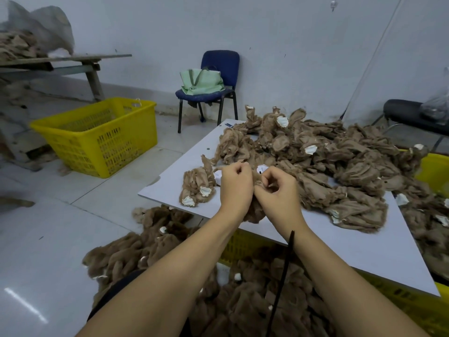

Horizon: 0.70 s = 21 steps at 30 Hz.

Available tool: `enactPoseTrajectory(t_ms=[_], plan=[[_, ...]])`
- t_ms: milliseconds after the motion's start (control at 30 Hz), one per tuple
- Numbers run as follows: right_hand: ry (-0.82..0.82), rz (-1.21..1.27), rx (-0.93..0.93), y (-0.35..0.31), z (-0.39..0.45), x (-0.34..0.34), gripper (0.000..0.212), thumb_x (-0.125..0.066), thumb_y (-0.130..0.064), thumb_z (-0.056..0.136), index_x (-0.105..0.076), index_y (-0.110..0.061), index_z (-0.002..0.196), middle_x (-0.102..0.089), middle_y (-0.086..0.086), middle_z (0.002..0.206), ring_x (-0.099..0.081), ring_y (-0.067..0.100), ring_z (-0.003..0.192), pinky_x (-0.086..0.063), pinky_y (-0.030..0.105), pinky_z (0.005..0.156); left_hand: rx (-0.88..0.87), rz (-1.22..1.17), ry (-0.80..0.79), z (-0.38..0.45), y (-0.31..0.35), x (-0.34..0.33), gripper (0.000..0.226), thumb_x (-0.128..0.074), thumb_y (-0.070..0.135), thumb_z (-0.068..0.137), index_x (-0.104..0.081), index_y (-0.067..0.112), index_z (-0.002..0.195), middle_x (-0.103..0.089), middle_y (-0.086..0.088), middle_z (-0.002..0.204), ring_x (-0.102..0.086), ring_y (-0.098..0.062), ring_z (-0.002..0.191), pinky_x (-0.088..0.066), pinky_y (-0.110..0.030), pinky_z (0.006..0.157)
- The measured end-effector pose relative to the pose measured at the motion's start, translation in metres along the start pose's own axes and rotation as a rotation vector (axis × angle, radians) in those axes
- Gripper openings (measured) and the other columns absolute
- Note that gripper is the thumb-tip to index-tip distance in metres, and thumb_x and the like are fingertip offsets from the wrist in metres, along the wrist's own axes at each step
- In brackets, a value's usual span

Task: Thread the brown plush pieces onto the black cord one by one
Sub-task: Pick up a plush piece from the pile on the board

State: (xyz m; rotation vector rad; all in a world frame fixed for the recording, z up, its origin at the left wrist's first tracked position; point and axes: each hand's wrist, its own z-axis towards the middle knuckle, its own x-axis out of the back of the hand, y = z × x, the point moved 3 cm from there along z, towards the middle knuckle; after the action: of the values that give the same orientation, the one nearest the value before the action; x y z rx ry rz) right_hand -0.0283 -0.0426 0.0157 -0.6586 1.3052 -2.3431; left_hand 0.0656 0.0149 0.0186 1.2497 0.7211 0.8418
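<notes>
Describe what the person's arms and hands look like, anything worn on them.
Both forearms are bare to the frame's bottom edge: no sleeves show. The left hand and right hand wear no gloves, and no rings, watch or bracelet are visible on fingers or wrists.

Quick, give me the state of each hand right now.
Left hand: closed, fingers curled on the brown plush piece.
Right hand: closed, pinching the same plush piece.

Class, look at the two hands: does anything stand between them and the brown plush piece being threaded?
Nothing visible does. The left hand and right hand both already grip the brown plush piece directly.
</notes>
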Motion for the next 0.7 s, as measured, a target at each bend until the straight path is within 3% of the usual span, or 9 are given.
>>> enactPoseTrajectory(t_ms=[133, 233, 300, 400, 467, 533, 633, 700], plan=[[-0.022, 0.000, -0.029, 0.006, 0.007, 0.003, 0.017, -0.066, 0.002, 0.079, -0.051, -0.005, 0.074, -0.049, 0.001, 0.068, -0.043, 0.009, 0.061, -0.040, 0.021, 0.055, 0.079, -0.061, 0.001, 0.010, 0.002, 0.004, 0.036, -0.051, 0.016, 0.098, -0.050, 0.000, 0.066, -0.045, -0.009, 0.064, -0.042, -0.024, 0.062, -0.041, -0.038, 0.063], [-0.090, 0.106, -0.141, 0.010, 0.012, 0.006, 0.007, -0.070, -0.001, 0.085, -0.063, -0.002, 0.084, -0.061, 0.011, 0.077, -0.059, 0.015, 0.071, -0.055, 0.034, 0.064, 0.158, -0.125, -0.031, 0.015, 0.003, 0.009, 0.025, -0.054, 0.019, 0.099, -0.059, 0.010, 0.077, -0.053, -0.010, 0.071, -0.050, -0.025, 0.067, -0.047, -0.038, 0.068], [-0.178, 0.177, -0.249, 0.015, 0.014, 0.007, 0.006, -0.070, -0.010, 0.091, -0.071, -0.005, 0.087, -0.068, 0.017, 0.085, -0.067, 0.020, 0.081, -0.058, 0.039, 0.073, 0.169, -0.122, -0.018, 0.015, 0.002, 0.012, 0.025, -0.055, 0.016, 0.098, -0.058, 0.010, 0.074, -0.051, -0.012, 0.070, -0.050, -0.025, 0.064, -0.047, -0.035, 0.065], [-0.282, 0.471, -0.417, 0.017, 0.016, 0.006, 0.026, -0.059, -0.025, 0.101, -0.077, -0.006, 0.101, -0.076, 0.012, 0.099, -0.071, 0.020, 0.091, -0.058, 0.031, 0.077, 0.098, -0.102, -0.016, 0.016, 0.008, 0.016, 0.023, -0.053, 0.011, 0.096, -0.055, 0.009, 0.073, -0.043, -0.011, 0.072, -0.039, -0.027, 0.066, -0.040, -0.037, 0.064], [-0.304, 0.608, -0.494, 0.018, 0.017, 0.007, 0.033, -0.054, -0.027, 0.104, -0.075, -0.002, 0.112, -0.075, 0.014, 0.109, -0.070, 0.020, 0.096, -0.058, 0.033, 0.084, 0.054, -0.087, -0.018, 0.018, 0.012, 0.017, 0.026, -0.051, 0.010, 0.095, -0.051, 0.009, 0.069, -0.039, -0.010, 0.071, -0.035, -0.027, 0.066, -0.037, -0.038, 0.064], [-0.331, 0.644, -0.528, 0.020, 0.018, 0.009, 0.031, -0.053, -0.020, 0.104, -0.073, 0.002, 0.113, -0.073, 0.016, 0.110, -0.067, 0.023, 0.097, -0.059, 0.033, 0.085, 0.021, -0.061, -0.011, 0.019, 0.013, 0.018, 0.031, -0.051, 0.010, 0.095, -0.045, 0.009, 0.064, -0.034, -0.008, 0.067, -0.031, -0.026, 0.063, -0.035, -0.034, 0.061], [-0.399, 0.600, -0.534, 0.020, 0.016, 0.012, 0.024, -0.062, -0.015, 0.098, -0.074, 0.005, 0.106, -0.065, 0.019, 0.091, -0.062, 0.022, 0.085, -0.057, 0.026, 0.075, -0.005, -0.023, -0.005, 0.020, 0.011, 0.018, 0.036, -0.054, 0.012, 0.096, -0.044, 0.010, 0.062, -0.032, -0.007, 0.061, -0.032, -0.024, 0.055, -0.039, -0.023, 0.053], [-0.447, 0.577, -0.527, 0.019, 0.014, 0.014, 0.041, -0.073, -0.022, 0.087, -0.068, 0.012, 0.111, -0.066, 0.020, 0.094, -0.068, 0.020, 0.087, -0.056, 0.022, 0.076, -0.018, 0.002, 0.003, 0.021, 0.008, 0.018, 0.038, -0.056, 0.013, 0.096, -0.045, 0.008, 0.061, -0.036, -0.008, 0.058, -0.040, -0.018, 0.050, -0.041, -0.018, 0.052]])
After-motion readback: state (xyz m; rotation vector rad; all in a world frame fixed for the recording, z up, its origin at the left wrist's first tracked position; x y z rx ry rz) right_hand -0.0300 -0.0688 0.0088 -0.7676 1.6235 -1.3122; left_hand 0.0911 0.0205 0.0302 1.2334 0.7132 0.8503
